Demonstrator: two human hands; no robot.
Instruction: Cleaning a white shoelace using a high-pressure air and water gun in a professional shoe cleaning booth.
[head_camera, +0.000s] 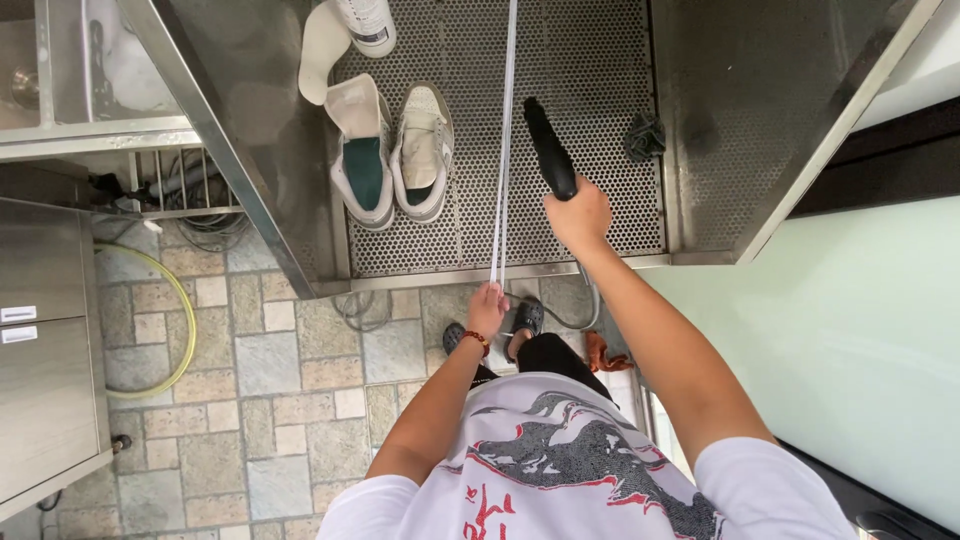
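— Above the perforated steel tray (590, 150), what is each hand doing?

— The right hand (578, 212) is closed around the black spray gun (549, 148), its nozzle aimed out over the tray. The left hand (487, 308) sits at the tray's near edge, fingers pinched on a pair of white shoelaces (505, 140) pulled taut in a straight line across the tray.

— And the shoes?

— Two white sneakers (392, 150) with green insoles lie on the tray, left of the laces, tongues pulled open and lace-less. A dark cloth (645, 136) lies on the tray's right side.

— How far along does it look?

— Laces are out and stretched; I'd judge the washing barely begun, since no foam or water spray shows on the tray.
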